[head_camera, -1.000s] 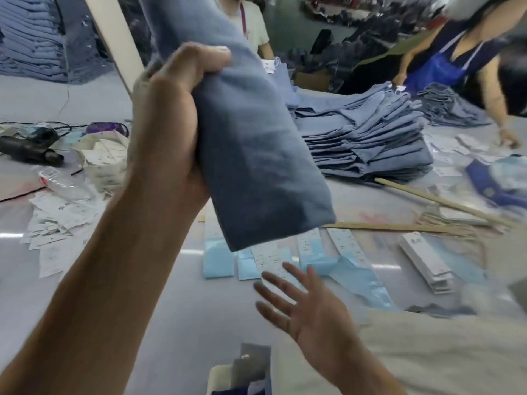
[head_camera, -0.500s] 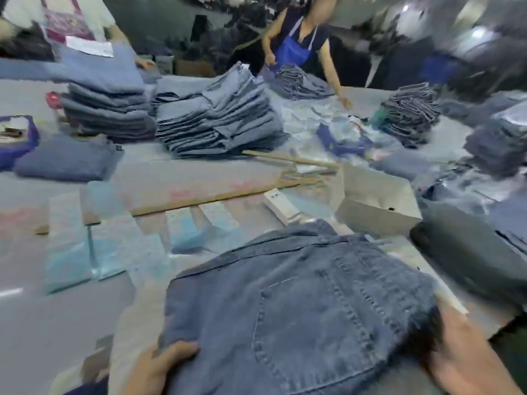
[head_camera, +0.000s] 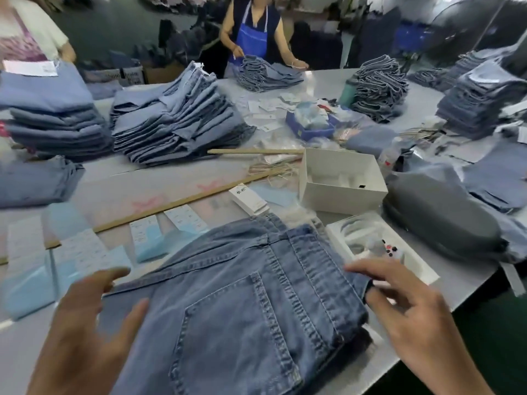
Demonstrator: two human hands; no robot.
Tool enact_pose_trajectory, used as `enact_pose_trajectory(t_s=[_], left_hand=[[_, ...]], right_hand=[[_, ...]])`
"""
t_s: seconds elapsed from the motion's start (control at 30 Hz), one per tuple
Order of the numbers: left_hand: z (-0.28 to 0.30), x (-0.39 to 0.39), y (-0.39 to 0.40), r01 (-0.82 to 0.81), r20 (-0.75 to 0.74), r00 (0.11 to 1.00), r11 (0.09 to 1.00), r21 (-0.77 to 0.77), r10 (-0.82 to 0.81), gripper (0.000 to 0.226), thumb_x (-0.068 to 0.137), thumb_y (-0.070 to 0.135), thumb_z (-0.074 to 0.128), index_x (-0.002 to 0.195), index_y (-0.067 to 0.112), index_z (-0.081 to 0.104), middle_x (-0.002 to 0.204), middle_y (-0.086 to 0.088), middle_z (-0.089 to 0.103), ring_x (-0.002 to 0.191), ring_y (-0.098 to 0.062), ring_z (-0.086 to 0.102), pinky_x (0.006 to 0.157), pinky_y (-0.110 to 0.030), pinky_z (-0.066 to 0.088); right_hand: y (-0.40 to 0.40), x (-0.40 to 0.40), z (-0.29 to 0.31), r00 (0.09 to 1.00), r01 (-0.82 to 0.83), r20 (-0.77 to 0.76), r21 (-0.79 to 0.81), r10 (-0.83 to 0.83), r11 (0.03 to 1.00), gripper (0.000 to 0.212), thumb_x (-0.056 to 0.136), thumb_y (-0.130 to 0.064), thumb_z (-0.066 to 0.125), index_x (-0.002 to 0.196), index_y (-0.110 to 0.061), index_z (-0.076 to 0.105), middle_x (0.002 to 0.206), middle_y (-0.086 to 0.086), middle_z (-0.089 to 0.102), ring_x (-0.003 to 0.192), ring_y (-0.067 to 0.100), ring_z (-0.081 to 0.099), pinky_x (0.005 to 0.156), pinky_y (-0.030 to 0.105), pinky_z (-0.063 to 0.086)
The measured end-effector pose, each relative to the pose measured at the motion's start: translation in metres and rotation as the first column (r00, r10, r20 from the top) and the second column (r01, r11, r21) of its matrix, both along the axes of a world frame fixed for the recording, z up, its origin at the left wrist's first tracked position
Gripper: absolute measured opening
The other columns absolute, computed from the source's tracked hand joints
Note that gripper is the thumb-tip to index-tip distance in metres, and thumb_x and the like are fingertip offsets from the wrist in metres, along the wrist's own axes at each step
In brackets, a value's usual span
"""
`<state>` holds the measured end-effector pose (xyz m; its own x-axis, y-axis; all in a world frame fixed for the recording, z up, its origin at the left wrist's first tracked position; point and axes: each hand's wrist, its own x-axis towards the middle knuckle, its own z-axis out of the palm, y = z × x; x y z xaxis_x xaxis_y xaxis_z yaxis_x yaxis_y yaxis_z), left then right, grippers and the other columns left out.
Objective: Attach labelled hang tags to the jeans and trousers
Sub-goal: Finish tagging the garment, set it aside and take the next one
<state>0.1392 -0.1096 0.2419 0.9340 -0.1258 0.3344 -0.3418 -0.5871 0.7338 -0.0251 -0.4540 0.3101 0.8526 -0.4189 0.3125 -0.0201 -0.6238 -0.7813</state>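
A folded pair of jeans (head_camera: 242,303) is lying back side up on the near edge of the grey tabletop (head_camera: 176,181), one back pocket facing the camera and the waistband pointing away. The left hand (head_camera: 85,323) is resting at the jeans' left edge, its fingers (head_camera: 114,276) spread wide and loose, the thumb lying on the denim and gripping nothing. The right hand (head_camera: 410,312) is sitting at the right edge, fingers relaxed and apart, fingertips just touching the side seam without pinching it. Beyond the waistband, a small stack of white hang tags (head_camera: 249,198) is lying beside an open white box (head_camera: 342,181), and strips of blue-backed labels (head_camera: 148,238) are spread along a long wooden stick (head_camera: 171,202). A shallow white tray (head_camera: 379,246) is sitting just right of the jeans. Tall stacks of folded jeans (head_camera: 174,118) are standing further back, where a person in a blue apron (head_camera: 253,32) is handling another pile.
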Motion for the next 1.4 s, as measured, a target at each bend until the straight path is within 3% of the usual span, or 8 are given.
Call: enact_pose_trajectory(t_s=[0.17,0.33,0.4,0.63,0.87,0.93,1.2,1.4], left_hand=[[0.07,0.009,-0.134,0.499,-0.003,0.867,0.867,-0.019,-0.499,0.058,0.084,0.083,0.046,0.134,0.052,0.049,0.136,0.025,0.055,0.127,0.004,0.052,0.1,-0.025,0.044],[0.088,0.02,-0.176,0.757,-0.204,0.599,0.631,-0.17,-0.774,0.043,0.084,0.055,0.072,0.122,0.035,0.065,0.104,0.006,0.072,0.103,-0.013,0.069,0.087,-0.028,0.053],[0.081,0.021,-0.161,0.77,-0.084,0.633,0.637,-0.034,-0.77,0.036,0.081,0.052,0.075,0.112,0.036,0.068,0.1,0.009,0.069,0.097,-0.013,0.067,0.084,-0.026,0.053],[0.075,0.01,-0.135,0.597,0.023,0.801,0.797,-0.091,-0.598,0.004,0.087,0.034,0.076,0.088,0.033,0.072,0.086,0.015,0.072,0.083,-0.001,0.068,0.071,-0.015,0.05],[0.085,0.0,-0.154,0.377,0.202,0.88,0.891,0.255,-0.43,0.029,0.088,0.04,0.071,0.115,0.034,0.063,0.117,0.011,0.06,0.102,-0.018,0.063,0.079,-0.046,0.055],[0.084,0.0,-0.155,0.344,0.184,0.904,0.912,0.225,-0.386,0.035,0.086,0.042,0.071,0.118,0.031,0.062,0.118,0.008,0.059,0.101,-0.02,0.063,0.08,-0.047,0.055],[0.078,0.011,-0.153,0.43,0.063,0.893,0.887,0.168,-0.445,0.024,0.089,0.053,0.065,0.098,0.032,0.068,0.096,0.012,0.07,0.092,-0.019,0.064,0.08,-0.045,0.052],[0.073,0.02,-0.147,0.426,0.021,0.902,0.896,0.124,-0.432,0.03,0.082,0.063,0.058,0.091,0.036,0.066,0.089,0.014,0.068,0.087,-0.015,0.063,0.077,-0.044,0.052]], right_hand=[[0.04,0.012,0.018,0.957,-0.194,0.153,-0.29,0.245,0.937,0.013,0.094,-0.02,0.067,0.1,-0.016,0.079,0.104,-0.01,0.072,0.098,0.012,0.069,0.082,0.032,0.057],[0.084,0.004,0.002,0.846,-0.43,0.068,-0.497,0.528,0.754,0.023,0.093,0.0,0.064,0.1,-0.023,0.064,0.1,-0.011,0.063,0.103,0.003,0.061,0.108,0.019,0.04],[0.087,-0.002,-0.004,0.831,-0.502,0.103,-0.282,0.546,0.818,0.039,0.094,0.013,0.052,0.11,-0.023,0.056,0.113,-0.009,0.061,0.114,-0.016,0.051,0.11,0.005,0.025],[0.082,-0.016,0.005,0.961,-0.039,0.26,-0.212,0.095,0.976,0.02,0.093,-0.023,0.062,0.107,-0.02,0.077,0.12,-0.003,0.067,0.108,0.014,0.066,0.091,0.022,0.051],[0.134,-0.005,-0.024,0.92,-0.368,0.042,-0.242,0.389,0.898,0.03,0.095,-0.021,0.057,0.121,-0.03,0.069,0.133,-0.019,0.063,0.132,-0.006,0.048,0.118,0.02,0.026],[0.133,-0.005,-0.022,0.9,-0.405,-0.039,-0.44,0.434,0.801,0.029,0.101,-0.03,0.046,0.124,-0.042,0.06,0.142,-0.025,0.052,0.139,-0.008,0.038,0.12,0.027,0.029],[0.125,-0.01,-0.026,0.9,-0.352,0.095,-0.419,0.426,0.837,0.035,0.11,-0.029,0.032,0.113,-0.036,0.066,0.14,-0.018,0.055,0.137,-0.001,0.045,0.114,0.035,0.039],[0.092,-0.013,-0.001,0.914,0.206,0.395,-0.263,-0.09,0.942,0.036,0.094,-0.024,0.066,0.129,-0.03,0.062,0.135,0.0,0.055,0.127,0.019,0.053,0.105,0.029,0.044]])
